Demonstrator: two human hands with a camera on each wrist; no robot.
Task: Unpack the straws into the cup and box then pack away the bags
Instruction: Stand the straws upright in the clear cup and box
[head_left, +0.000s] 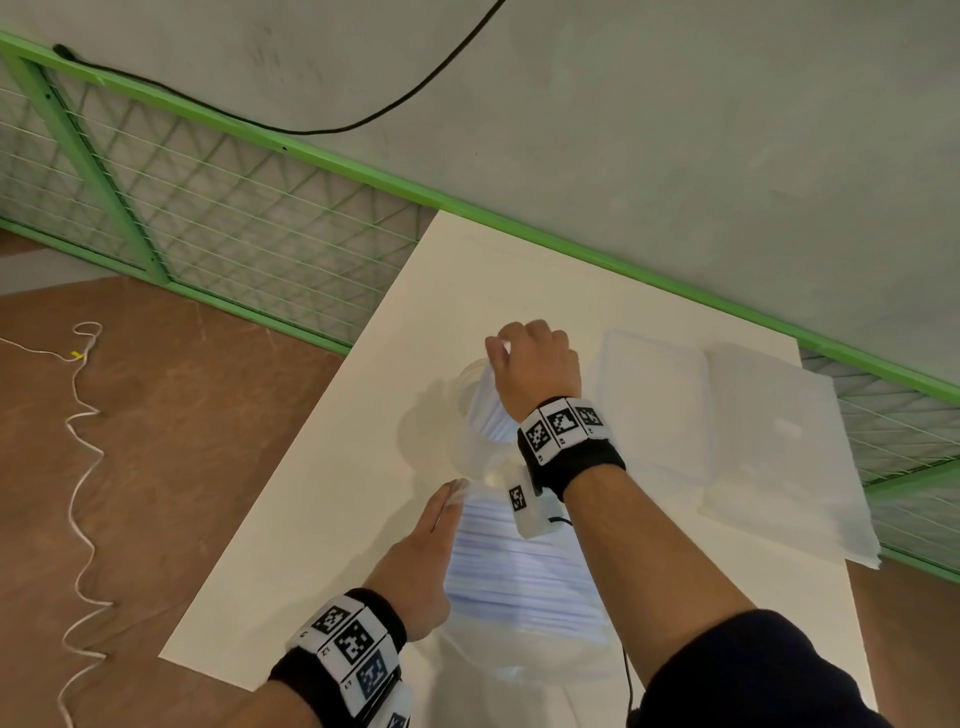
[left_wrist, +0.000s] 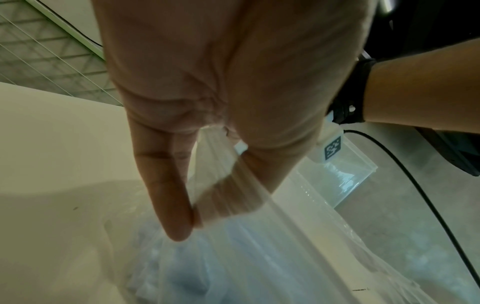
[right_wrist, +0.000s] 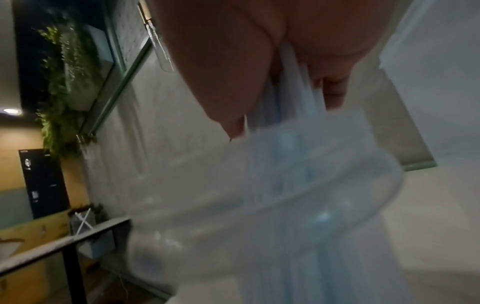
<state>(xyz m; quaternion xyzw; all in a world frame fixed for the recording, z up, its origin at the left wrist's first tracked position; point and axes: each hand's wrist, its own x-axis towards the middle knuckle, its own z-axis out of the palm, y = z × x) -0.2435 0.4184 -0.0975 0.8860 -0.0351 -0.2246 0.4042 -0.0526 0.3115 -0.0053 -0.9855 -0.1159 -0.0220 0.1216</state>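
Note:
On the white table lies a clear bag holding several pale blue straws. My left hand pinches the bag's open edge between thumb and forefinger; the left wrist view shows this pinch of the left hand on the bag. My right hand grips a bundle of straws standing in a clear cup. In the right wrist view the right hand holds the straws inside the cup's rim.
A clear plastic box sits right of the cup, also seen as the box in the left wrist view. A flat clear plastic piece lies beyond it at the table's right edge. A green mesh fence borders the table; a white cable lies on the floor.

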